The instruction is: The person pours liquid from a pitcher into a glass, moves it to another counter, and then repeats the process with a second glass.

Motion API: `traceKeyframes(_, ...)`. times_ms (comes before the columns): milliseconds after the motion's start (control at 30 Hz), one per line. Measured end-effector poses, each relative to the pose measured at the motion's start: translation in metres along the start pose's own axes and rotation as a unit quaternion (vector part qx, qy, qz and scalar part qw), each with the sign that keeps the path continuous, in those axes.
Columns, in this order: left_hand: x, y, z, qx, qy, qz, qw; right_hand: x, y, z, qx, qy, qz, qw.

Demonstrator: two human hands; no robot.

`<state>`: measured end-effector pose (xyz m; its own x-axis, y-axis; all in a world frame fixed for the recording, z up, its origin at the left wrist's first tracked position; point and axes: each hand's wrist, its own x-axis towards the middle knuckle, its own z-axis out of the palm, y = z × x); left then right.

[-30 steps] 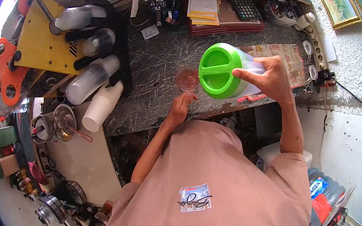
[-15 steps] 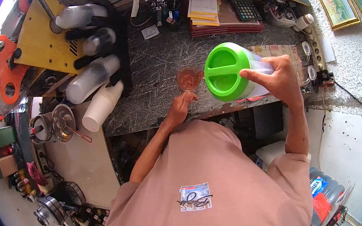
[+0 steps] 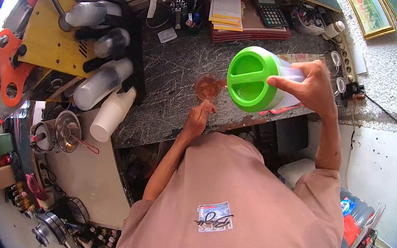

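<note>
My right hand [image 3: 313, 86] is wrapped round the handle of a clear plastic pitcher [image 3: 280, 103] with a bright green lid [image 3: 249, 79]. The pitcher is tilted to the left, its lid side facing the cup. Reddish-brown liquid shows at the lid's left edge, right beside a clear cup [image 3: 207, 87]. Similar reddish-brown liquid is in this cup, which is on the dark scratched table. Closed at the near side of the cup, my left hand [image 3: 199, 118] pinches its handle, mostly hidden by the fingers.
Stacked plastic cups [image 3: 103, 84] and white paper cups [image 3: 113, 115] jut from the yellow machine [image 3: 53, 32] at left. Folders with papers [image 3: 249, 32] and a calculator [image 3: 270, 12] lie at the back. A power strip [image 3: 347, 63] runs along the right wall.
The view has shifted slightly. Both hands keep their grip, with the pitcher still tilted beside the cup; the liquid's surface in the cup looks different.
</note>
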<state>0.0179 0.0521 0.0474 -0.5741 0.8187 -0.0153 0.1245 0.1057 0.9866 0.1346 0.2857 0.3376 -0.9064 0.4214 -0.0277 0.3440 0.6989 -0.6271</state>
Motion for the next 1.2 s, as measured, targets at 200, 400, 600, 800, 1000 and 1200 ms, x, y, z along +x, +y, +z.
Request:
traceKeyframes(200,0.000,0.001,-0.001,0.016,0.001,0.017,1.000,0.003,0.004,-0.002,0.023,-0.006,0.001,1.000)
traceKeyframes(400,0.000,0.001,-0.001,0.006,-0.004,-0.009,1.000,0.003,-0.001,-0.009,-0.013,-0.026,0.019,0.999)
traceKeyframes(600,-0.001,0.005,-0.002,0.004,-0.002,0.002,1.000,0.003,-0.004,-0.012,-0.008,-0.014,0.004,1.000)
traceKeyframes(800,0.000,0.001,0.001,-0.006,0.009,0.013,1.000,0.003,-0.008,-0.013,-0.011,-0.005,-0.008,1.000)
traceKeyframes(1000,0.000,0.004,0.002,0.007,0.012,0.012,1.000,0.004,-0.008,-0.014,-0.029,-0.019,0.010,0.999)
traceKeyframes(1200,0.001,-0.006,0.004,-0.007,0.024,0.026,0.999,0.006,-0.009,-0.016,-0.027,-0.029,0.016,0.999)
